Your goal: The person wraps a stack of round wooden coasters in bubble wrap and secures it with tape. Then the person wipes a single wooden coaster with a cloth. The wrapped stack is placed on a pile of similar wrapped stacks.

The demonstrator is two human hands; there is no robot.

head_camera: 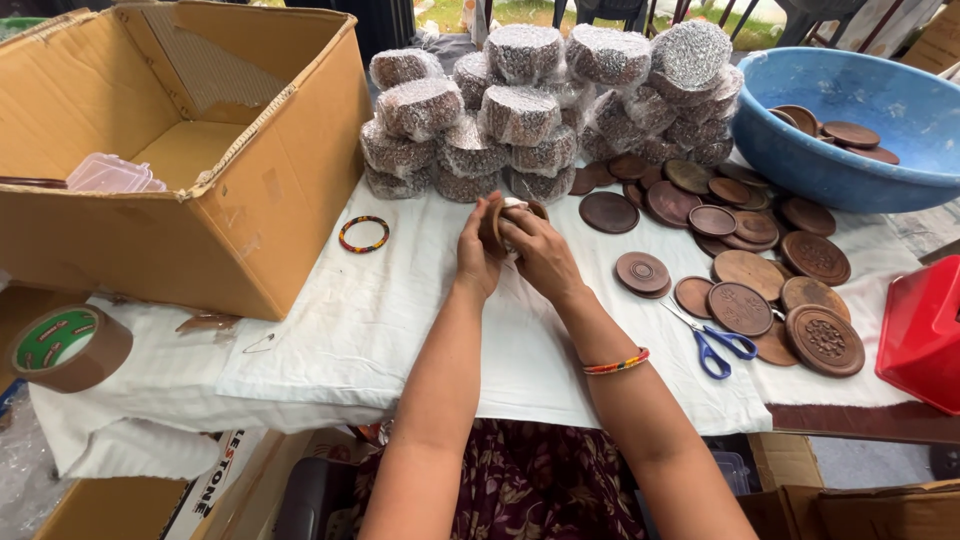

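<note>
We see both hands meeting over the middle of the bench [420,330], which is covered in white cloth. The left hand [478,250] and the right hand [540,255] together hold a small stack of round wooden discs [510,215] just above the cloth; the fingers of both hands are curled closed around the stack, with a bit of white wrap showing at its top. The right wrist wears a multicolour beaded bangle [616,364]. A second beaded bangle [363,234] lies flat on the cloth left of the hands, near the big open cardboard box [250,200]. Behind the hands sits a pile of foam-wrapped bundles [540,110], stacked several high. To the right, loose carved wooden discs [745,270] are spread over the cloth, some overlapping, and more lie inside a blue plastic basin [850,170] at the back right. Blue-handled scissors [715,340] lie on the cloth just beside the loose discs, right of the right forearm. A roll of brown tape [70,348] sits at the far left, a red plastic container [925,335] at the right edge.
</note>
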